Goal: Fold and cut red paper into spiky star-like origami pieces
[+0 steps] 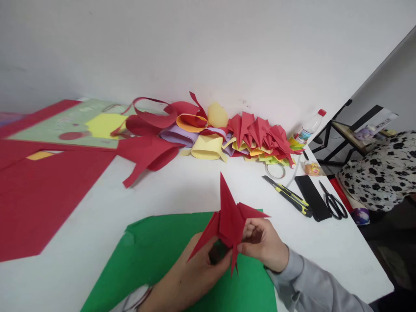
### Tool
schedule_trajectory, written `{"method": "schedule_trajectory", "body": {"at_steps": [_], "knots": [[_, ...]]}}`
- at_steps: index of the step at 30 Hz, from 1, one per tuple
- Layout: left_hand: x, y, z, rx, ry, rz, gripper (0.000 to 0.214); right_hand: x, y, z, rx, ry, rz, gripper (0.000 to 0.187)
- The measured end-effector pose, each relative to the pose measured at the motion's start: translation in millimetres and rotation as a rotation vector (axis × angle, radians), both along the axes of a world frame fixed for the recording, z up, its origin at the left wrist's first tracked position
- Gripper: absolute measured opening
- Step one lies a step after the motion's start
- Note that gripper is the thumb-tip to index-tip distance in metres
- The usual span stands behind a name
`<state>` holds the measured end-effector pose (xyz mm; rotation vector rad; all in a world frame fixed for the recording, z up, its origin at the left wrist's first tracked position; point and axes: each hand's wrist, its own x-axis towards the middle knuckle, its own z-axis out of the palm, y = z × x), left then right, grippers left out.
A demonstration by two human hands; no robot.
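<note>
A red folded paper figure [230, 216] with several pointed flaps is held up above a green paper sheet [156, 247]. My left hand [195, 273] grips it from below and the left, thumb near its lower points. On its right side, the fingers of my right hand [264, 242] are closed on the lower edge, thumb and fingertips pinching the paper. The underside of the figure and parts of the fingertips are hidden. Similar red folded paper pieces [260, 130] lie in a row at the back against the wall.
Yellow, purple and red curled paper shapes [208, 147] sit along the wall, with red sheets [39, 195] at left. To the right are a utility knife [289, 197], a black phone [312, 198], scissors [334, 203], a tape roll [274, 170] and a bottle [308, 130]. A person in patterned clothing [383, 169] is beyond the edge.
</note>
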<state>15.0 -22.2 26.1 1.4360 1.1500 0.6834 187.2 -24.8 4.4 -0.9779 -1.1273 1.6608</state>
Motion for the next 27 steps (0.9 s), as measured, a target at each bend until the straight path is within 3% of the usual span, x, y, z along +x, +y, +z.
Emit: {"method": "schedule_trajectory", "body": {"at_steps": [2, 5, 9, 15, 22, 27], "knots": [[1, 0, -1.1, 0.024, 0.032, -0.025, 0.018, 0, 1, -0.4, 0.009, 0.034, 0.001, 0.039], [2, 2, -1.0, -0.054, -0.092, -0.056, 0.016, 1, 1, -2.0, 0.037, 0.034, -0.006, 0.039], [2, 4, 0.1, -0.014, -0.195, -0.051, 0.008, 0, -1, -3.0, 0.042, 0.004, -0.004, 0.037], [-1, 8, 3.2, -0.166, -0.384, -0.103, 0.005, 0, -5, 2.4, 0.107, -0.136, -0.055, 0.024], [-3, 11, -3.5, -0.345, -0.435, -0.118, 0.01, 1, -4, 6.3, 0.142, -0.213, -0.073, 0.027], [0, 12, -3.6, -0.345, -0.393, -0.097, 0.016, 2, -4, 9.0, 0.157, -0.248, -0.084, 0.026]]}}
